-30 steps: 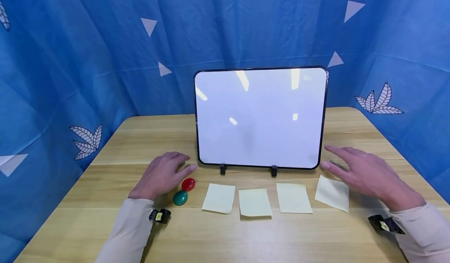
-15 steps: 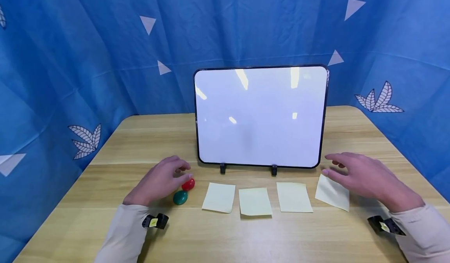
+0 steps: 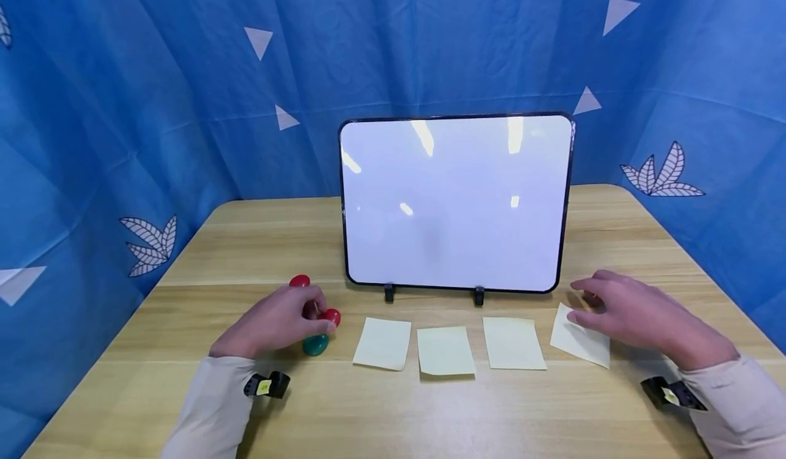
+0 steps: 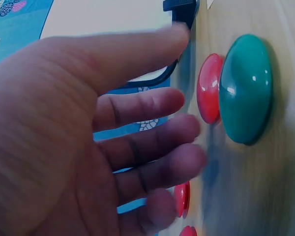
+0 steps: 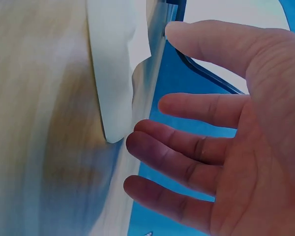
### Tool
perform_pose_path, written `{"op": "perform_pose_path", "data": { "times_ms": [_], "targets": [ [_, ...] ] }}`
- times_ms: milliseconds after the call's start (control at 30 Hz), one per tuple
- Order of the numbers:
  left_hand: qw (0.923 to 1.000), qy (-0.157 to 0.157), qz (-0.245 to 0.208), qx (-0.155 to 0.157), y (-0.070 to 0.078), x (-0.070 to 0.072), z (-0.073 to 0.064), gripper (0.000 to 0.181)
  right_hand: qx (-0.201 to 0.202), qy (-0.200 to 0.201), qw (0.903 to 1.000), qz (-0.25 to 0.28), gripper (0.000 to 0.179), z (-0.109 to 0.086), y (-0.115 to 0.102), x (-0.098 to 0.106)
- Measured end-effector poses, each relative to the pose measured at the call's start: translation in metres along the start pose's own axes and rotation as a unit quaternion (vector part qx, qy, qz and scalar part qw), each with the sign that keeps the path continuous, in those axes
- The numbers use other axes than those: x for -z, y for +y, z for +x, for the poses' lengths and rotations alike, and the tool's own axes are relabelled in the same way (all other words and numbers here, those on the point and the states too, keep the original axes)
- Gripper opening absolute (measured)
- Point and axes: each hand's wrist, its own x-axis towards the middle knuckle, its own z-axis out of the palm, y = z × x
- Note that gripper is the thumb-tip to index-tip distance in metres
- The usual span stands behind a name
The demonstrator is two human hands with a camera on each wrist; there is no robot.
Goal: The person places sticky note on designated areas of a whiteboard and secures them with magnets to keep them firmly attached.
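Observation:
My left hand (image 3: 270, 322) hovers low over the table, thumb and index fingertip right at a glossy domed red disc (image 3: 333, 316), like a whiteboard magnet. Against it lies a green disc (image 4: 247, 88) of the same kind. Another red disc (image 3: 299, 280) shows beyond the knuckles. The left wrist view has the fingers (image 4: 157, 132) loosely bent and spread, nothing between them and the thumb. Over the rightmost pale paper note (image 3: 577, 339) is my right hand (image 3: 645, 312), partly covering it. Its relaxed fingers (image 5: 172, 157) reach close to the note's edge (image 5: 110, 78), holding nothing.
A whiteboard (image 3: 454, 203) in a black frame stands upright on small black feet (image 3: 479, 297). In front of it, several more pale notes (image 3: 382, 344) lie in a row on the wooden table (image 3: 405, 418). A blue curtain (image 3: 393, 50) surrounds the table's back and sides.
My left hand has moved down and towards me, its fingers bending at the near red disc and uncovering the farther one. The right hand has lowered slightly, its fingers bending more.

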Motion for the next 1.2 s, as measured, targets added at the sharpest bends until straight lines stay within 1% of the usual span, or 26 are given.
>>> {"op": "perform_pose_path", "data": {
  "times_ms": [100, 200, 400, 567, 733, 833, 1000, 1100, 1200],
  "targets": [
    [0.9998, -0.013, -0.013, 0.008, -0.002, 0.0, -0.001, 0.044, -0.003, -0.007, 1.0, -0.004, 0.064, 0.0, 0.001, -0.002],
    [0.9996, -0.017, -0.017, 0.013, -0.005, -0.001, -0.001, 0.052, -0.005, -0.013, 0.9999, -0.008, 0.065, 0.001, 0.001, -0.002],
    [0.9995, -0.029, -0.012, 0.009, -0.009, 0.0, -0.004, 0.054, 0.0, -0.015, 0.9998, -0.009, 0.056, 0.001, 0.002, -0.002],
    [0.999, -0.043, -0.007, 0.01, -0.011, 0.0, -0.006, 0.058, -0.003, -0.028, 0.9996, -0.009, 0.055, 0.002, 0.004, -0.001],
    [0.9986, -0.049, -0.017, 0.007, -0.012, 0.001, -0.006, 0.054, -0.013, -0.034, 0.9994, -0.001, 0.049, 0.002, 0.005, -0.002],
    [0.9986, -0.047, -0.021, 0.006, -0.012, 0.001, -0.006, 0.048, -0.015, -0.03, 0.9994, 0.004, 0.044, 0.002, 0.006, -0.003],
    [0.9992, -0.035, -0.001, 0.018, -0.011, -0.001, -0.004, 0.038, -0.006, -0.015, 0.9998, 0.011, 0.037, 0.002, 0.006, -0.005],
    [0.9992, -0.028, 0.014, 0.025, -0.011, -0.003, -0.003, 0.035, -0.003, -0.012, 0.9998, 0.015, 0.038, 0.002, 0.006, -0.005],
    [0.9991, -0.026, 0.018, 0.029, -0.01, -0.003, -0.003, 0.034, -0.009, -0.021, 0.9996, 0.018, 0.044, 0.001, 0.008, -0.002]
  ]
}}
